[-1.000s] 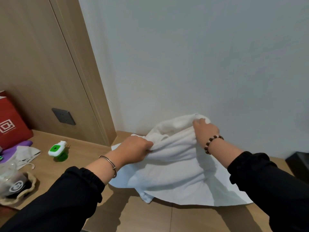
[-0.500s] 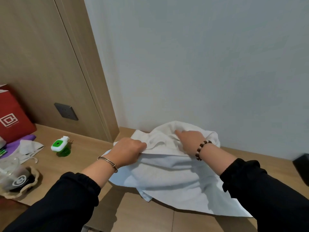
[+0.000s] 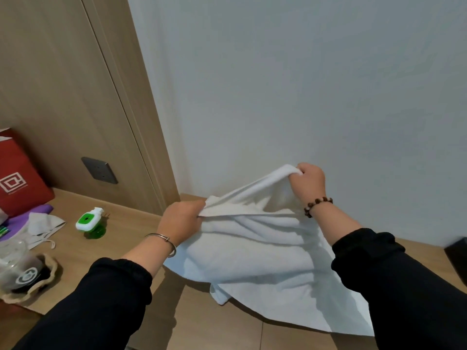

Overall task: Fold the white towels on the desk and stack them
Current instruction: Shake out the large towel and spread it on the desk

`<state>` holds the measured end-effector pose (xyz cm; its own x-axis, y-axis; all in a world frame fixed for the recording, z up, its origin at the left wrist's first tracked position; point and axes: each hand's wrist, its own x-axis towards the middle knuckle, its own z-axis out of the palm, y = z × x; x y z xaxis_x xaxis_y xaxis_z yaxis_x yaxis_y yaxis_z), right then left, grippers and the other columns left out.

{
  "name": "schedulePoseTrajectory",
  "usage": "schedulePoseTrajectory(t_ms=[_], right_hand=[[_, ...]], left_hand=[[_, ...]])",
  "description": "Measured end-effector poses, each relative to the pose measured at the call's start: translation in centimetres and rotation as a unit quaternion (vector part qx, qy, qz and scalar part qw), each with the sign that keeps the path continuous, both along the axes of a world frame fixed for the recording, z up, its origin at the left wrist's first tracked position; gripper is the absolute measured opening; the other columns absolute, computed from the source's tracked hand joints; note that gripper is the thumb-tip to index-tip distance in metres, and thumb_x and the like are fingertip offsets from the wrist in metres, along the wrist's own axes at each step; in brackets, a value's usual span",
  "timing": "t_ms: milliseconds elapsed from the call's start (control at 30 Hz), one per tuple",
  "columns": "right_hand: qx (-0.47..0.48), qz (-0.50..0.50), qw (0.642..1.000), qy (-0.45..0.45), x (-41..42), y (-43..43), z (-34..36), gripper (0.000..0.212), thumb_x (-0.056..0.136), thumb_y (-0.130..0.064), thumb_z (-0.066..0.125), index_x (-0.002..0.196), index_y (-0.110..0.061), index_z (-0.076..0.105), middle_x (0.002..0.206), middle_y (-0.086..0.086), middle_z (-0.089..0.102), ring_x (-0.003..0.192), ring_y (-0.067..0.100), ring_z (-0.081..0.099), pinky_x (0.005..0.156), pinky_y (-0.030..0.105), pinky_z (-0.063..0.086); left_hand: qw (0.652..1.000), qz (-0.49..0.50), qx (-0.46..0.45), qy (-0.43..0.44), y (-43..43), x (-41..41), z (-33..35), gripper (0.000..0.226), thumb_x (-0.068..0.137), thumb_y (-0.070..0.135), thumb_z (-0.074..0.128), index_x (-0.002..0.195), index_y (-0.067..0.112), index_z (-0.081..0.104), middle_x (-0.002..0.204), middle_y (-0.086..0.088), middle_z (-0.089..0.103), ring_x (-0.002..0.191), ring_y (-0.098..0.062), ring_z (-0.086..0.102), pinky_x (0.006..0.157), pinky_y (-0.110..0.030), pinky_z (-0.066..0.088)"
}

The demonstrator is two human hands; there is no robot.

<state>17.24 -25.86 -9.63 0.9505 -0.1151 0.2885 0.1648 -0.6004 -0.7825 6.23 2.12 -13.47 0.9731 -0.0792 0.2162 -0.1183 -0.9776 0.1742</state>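
White terry cloth fills the middle of the head view: a white towel [image 3: 257,261] is held up at its far edge by both hands, while its lower part is spread on the wooden desk [image 3: 222,324], one corner reaching toward the near right. The left hand [image 3: 180,218] is closed in a fist on the towel's upper left edge, low over the desk. The right hand [image 3: 308,181] is raised higher, close to the pale wall [image 3: 303,84], and a bunched corner of the towel is pinched between its curled fingers [image 3: 302,170] and thumb. The two hands are set apart, and the cloth between them is drawn into a sagging, creased band. A metal bangle [image 3: 164,239] is worn on the left wrist, a bracelet of brown beads [image 3: 317,205] on the right. On the left part of the desk, well apart from the towel, a green and white plug-in device [image 3: 89,221] is seen, with a red paper bag [image 3: 20,183] farther left.
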Motion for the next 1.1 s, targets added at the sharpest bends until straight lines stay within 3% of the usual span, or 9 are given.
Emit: schedulePoseTrajectory(t_ms=[100,200,267,333,467,533,667,900,1100], right_hand=[[0.055,0.095,0.99,0.093,0.6,0.4,1.3,0.036,0.084,-0.012,0.057,0.056,-0.018,0.035,0.056,-0.002,0.032,0.055,0.015,0.03,0.044,0.02,0.023],[-0.262,0.212,0.916,0.217,1.2,-1.8,1.0,0.027,0.077,-0.035,0.074,0.078,-0.015,0.055,0.076,-0.002,0.049,0.073,0.017,0.048,0.063,0.025,0.038],[-0.409,0.17,0.869,0.22,1.6,-2.8,-0.3,0.025,0.081,-0.035,0.071,0.084,-0.015,0.058,0.081,-0.002,0.05,0.085,0.021,0.056,0.067,0.027,0.039],[-0.446,0.057,0.883,0.135,1.7,-3.0,-1.1,0.019,0.089,-0.023,0.058,0.075,-0.011,0.056,0.075,0.002,0.05,0.082,0.026,0.06,0.061,0.027,0.038],[-0.158,0.026,0.974,0.158,2.4,-3.5,-1.3,0.022,0.093,-0.023,0.054,0.076,-0.009,0.055,0.073,0.006,0.052,0.074,0.026,0.051,0.056,0.028,0.034],[-0.041,0.114,0.965,0.231,1.5,-2.6,-0.8,0.02,0.09,-0.03,0.061,0.098,-0.013,0.054,0.089,-0.001,0.055,0.084,0.019,0.052,0.063,0.026,0.037],[-0.169,0.272,0.921,0.222,-0.1,1.0,-0.7,0.089,0.067,-0.057,0.074,0.141,-0.028,0.032,0.136,-0.004,0.047,0.125,0.015,0.046,0.106,0.03,0.035],[-0.357,0.14,0.922,0.05,0.0,1.8,-0.9,0.006,0.085,-0.021,0.048,0.087,-0.02,0.054,0.083,-0.001,0.059,0.083,0.026,0.058,0.068,0.03,0.04],[-0.418,0.084,0.901,-0.077,0.0,1.2,-0.2,0.019,0.078,-0.001,0.046,0.08,-0.018,0.038,0.075,-0.004,0.041,0.069,0.02,0.039,0.062,0.029,0.025]], left_hand=[[0.993,0.091,-0.078,-0.017,0.4,1.4,0.4,0.011,0.08,0.003,0.051,0.077,0.013,0.055,0.076,-0.017,0.063,0.071,-0.037,0.059,0.055,-0.032,0.033],[0.972,0.16,-0.17,-0.04,1.5,2.6,0.6,0.013,0.082,-0.001,0.049,0.073,0.008,0.054,0.077,-0.021,0.062,0.07,-0.036,0.055,0.056,-0.032,0.032],[0.964,0.163,-0.204,-0.046,1.1,3.0,0.7,0.014,0.081,0.002,0.045,0.072,0.009,0.054,0.075,-0.019,0.06,0.068,-0.032,0.051,0.056,-0.032,0.03],[0.948,0.165,-0.266,-0.058,0.0,3.3,1.1,0.017,0.076,0.012,0.039,0.07,0.009,0.055,0.069,-0.014,0.056,0.064,-0.026,0.045,0.054,-0.031,0.027],[0.906,0.187,-0.369,-0.087,-0.8,4.4,2.2,0.017,0.076,0.011,0.04,0.062,0.011,0.048,0.059,-0.003,0.046,0.061,-0.021,0.04,0.045,-0.022,0.025],[0.904,0.17,-0.381,-0.09,-1.1,4.9,2.8,0.02,0.084,0.003,0.044,0.066,0.007,0.052,0.059,-0.001,0.047,0.063,-0.021,0.042,0.046,-0.015,0.029],[0.922,0.103,-0.355,-0.114,-2.4,5.5,4.4,0.021,0.085,0.008,0.044,0.069,0.005,0.057,0.064,-0.003,0.051,0.063,-0.019,0.044,0.051,-0.007,0.031],[0.938,0.079,-0.319,-0.109,-2.4,5.2,5.5,0.021,0.086,-0.001,0.048,0.072,0.008,0.06,0.067,-0.005,0.057,0.065,-0.018,0.049,0.052,-0.009,0.033],[0.961,0.067,-0.244,-0.11,-1.9,5.0,5.5,0.015,0.086,0.003,0.051,0.079,0.003,0.064,0.072,-0.011,0.063,0.067,-0.023,0.054,0.054,-0.026,0.029]])
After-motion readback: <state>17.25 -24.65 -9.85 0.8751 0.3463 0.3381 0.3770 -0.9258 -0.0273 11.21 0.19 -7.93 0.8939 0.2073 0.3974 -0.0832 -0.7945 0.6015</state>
